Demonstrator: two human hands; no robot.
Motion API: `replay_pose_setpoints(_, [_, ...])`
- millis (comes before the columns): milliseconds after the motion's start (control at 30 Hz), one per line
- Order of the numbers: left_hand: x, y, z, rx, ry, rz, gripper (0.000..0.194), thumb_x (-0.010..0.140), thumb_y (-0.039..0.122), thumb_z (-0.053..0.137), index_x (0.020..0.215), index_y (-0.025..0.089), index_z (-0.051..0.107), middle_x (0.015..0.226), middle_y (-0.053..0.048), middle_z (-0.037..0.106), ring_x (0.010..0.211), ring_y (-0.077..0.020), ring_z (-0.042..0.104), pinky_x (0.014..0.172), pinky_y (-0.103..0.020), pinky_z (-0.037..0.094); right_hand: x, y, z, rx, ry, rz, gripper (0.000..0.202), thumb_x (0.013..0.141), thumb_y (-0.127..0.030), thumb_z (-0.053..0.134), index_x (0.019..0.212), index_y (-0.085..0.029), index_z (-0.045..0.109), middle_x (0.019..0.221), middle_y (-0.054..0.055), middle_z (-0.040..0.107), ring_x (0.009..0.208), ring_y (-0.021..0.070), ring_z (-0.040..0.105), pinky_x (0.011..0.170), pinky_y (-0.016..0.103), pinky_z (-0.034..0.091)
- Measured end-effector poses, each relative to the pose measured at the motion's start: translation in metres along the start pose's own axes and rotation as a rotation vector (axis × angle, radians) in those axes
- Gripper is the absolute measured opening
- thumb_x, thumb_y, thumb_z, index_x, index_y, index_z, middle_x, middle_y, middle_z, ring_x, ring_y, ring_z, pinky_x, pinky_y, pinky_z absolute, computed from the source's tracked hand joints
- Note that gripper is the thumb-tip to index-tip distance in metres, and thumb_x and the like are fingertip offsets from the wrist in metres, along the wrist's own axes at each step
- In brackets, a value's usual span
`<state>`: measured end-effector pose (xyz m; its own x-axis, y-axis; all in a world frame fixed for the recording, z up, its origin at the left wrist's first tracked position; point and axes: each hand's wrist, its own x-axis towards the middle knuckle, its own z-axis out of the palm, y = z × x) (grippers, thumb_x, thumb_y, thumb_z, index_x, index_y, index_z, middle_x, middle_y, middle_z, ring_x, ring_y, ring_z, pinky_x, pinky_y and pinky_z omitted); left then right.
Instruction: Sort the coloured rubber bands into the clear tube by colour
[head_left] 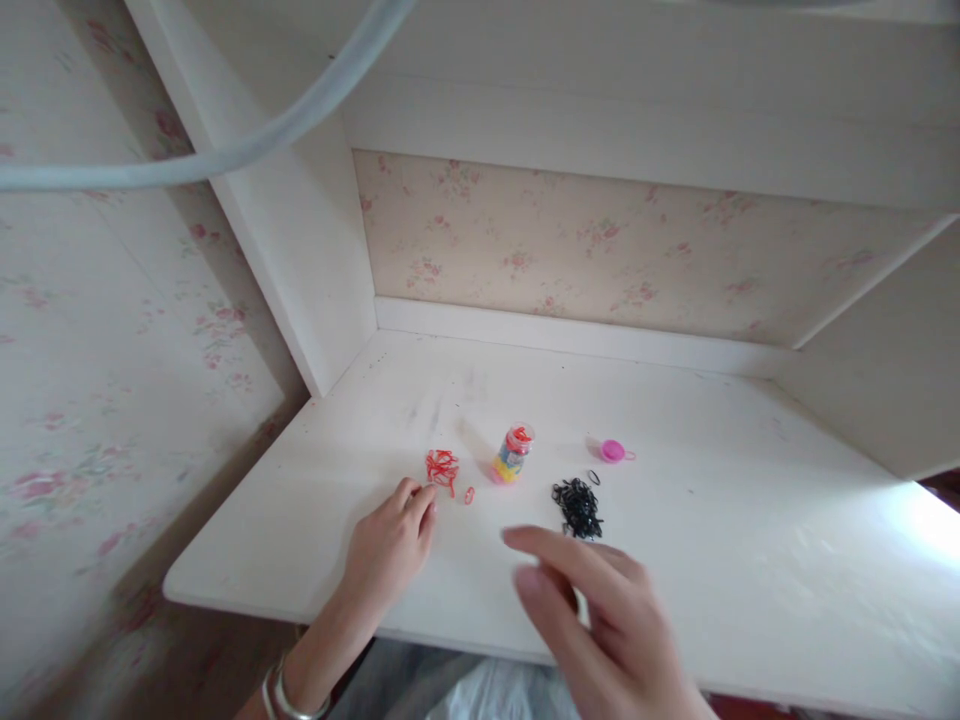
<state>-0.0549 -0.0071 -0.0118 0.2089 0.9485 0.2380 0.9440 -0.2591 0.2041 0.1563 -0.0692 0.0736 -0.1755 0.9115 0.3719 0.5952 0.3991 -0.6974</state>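
My left hand (391, 538) rests on the desk just below a small heap of red rubber bands (442, 468). Its fingers are curled together, and what they hold, if anything, is hidden. One red band (469, 495) lies apart, to the right of the heap. Above the desk's front edge, my right hand (600, 610) is slightly blurred, thumb and index finger apart with nothing visible between them. Beyond it lies a pile of black rubber bands (577, 508). Between the two piles a small clear jar (513, 455) stands uncapped, with red and yellow bands inside.
A pink lid (613, 451) with a loop lies right of the jar. One black band (594, 477) sits beside the black pile. The white desk (720, 560) has side panels and a shelf above. A pale curved tube (300, 118) crosses the upper left.
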Motion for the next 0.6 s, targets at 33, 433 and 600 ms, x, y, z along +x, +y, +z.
replay_pose_setpoints(33, [0.001,0.001,0.000,0.019,-0.003,-0.011,0.028,0.094,0.028,0.038,0.116,0.028,0.057,0.107,-0.004,0.060,0.076,-0.0134,0.063,0.055,-0.023,0.039,0.011,0.007,0.009,-0.049,-0.080,0.003,0.022,0.094,-0.037,0.049,0.104,-0.028,0.067,0.075,0.002,0.067,0.060,0.0131,0.059,0.055,0.023,0.047])
replay_pose_setpoints(433, [0.003,0.003,0.000,0.095,0.012,-0.020,0.030,0.094,0.030,0.037,0.117,0.030,0.057,0.122,-0.004,0.054,0.074,-0.0131,0.065,0.051,-0.024,0.045,0.044,0.061,0.078,-0.590,-0.323,0.079,0.026,0.096,-0.033,0.039,0.093,-0.029,0.064,0.080,-0.001,0.072,0.066,0.0174,0.066,0.054,0.024,0.033])
replay_pose_setpoints(600, [0.003,0.000,0.002,0.057,0.047,0.017,0.028,0.094,0.028,0.037,0.114,0.028,0.057,0.131,-0.002,0.054,0.088,-0.0145,0.066,0.059,-0.024,0.049,0.040,0.070,0.085,-0.593,-0.271,0.021,0.021,0.095,-0.027,0.042,0.091,-0.026,0.063,0.076,0.000,0.071,0.062,0.0160,0.065,0.053,0.022,0.032])
